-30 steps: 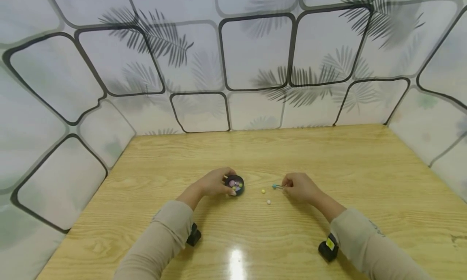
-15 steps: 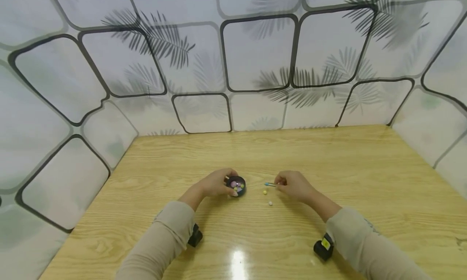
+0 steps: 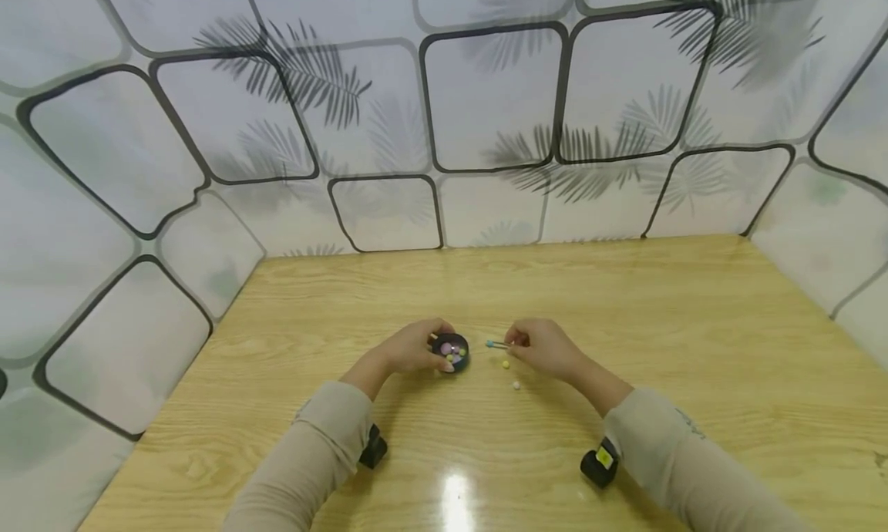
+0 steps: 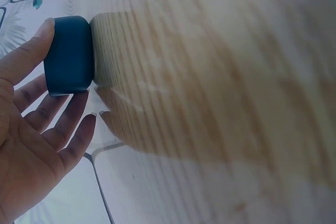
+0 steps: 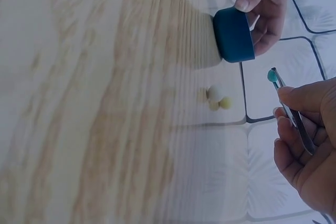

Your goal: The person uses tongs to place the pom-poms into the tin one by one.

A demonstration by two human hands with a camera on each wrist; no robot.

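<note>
A teal bead [image 5: 272, 75] sits clamped in the tips of the tweezers [image 5: 292, 113], pinched by the right hand [image 3: 544, 349]. Just beyond those fingers, the left hand [image 3: 411, 348] curls round a small dark bowl [image 3: 450, 350] of beads. Yellow bead [image 3: 506, 364] and white bead [image 3: 516, 385] lie on the table [image 3: 624, 301], beneath the right fingers.

Wooden table [image 3: 624, 301]; on it small dark bowl [image 3: 454, 349], two loose beads [image 3: 510, 375].
</note>
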